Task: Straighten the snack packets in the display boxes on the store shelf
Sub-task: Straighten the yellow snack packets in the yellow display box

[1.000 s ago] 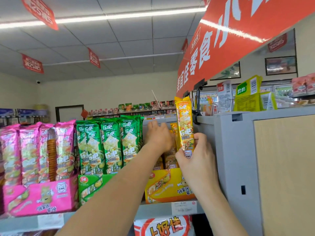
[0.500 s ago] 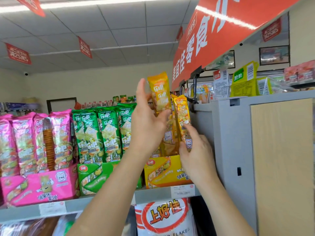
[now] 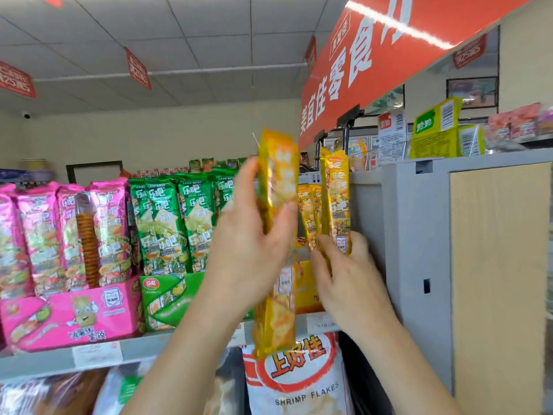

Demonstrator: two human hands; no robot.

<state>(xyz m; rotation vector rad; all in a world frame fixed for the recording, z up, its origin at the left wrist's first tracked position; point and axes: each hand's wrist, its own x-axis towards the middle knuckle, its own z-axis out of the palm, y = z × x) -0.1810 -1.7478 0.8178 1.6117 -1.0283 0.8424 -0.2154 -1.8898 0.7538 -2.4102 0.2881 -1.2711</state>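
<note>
Shelf (image 3: 134, 350); left hand (image 3: 248, 250) grips yellow packet (image 3: 279, 181); right hand (image 3: 347, 283) holds upright packet (image 3: 338, 199).

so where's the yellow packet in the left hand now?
Head view, centre: the left hand grips the yellow packet in front of the yellow display box, between the green packets on its left and the upright packet in the right hand.

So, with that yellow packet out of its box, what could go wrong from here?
The left hand grips the lifted yellow packet mid-length only, so it could slip and drop past the shelf edge. The right hand pinches the standing yellow packets near their bottoms; released early, they may topple in the yellow display box.
</note>
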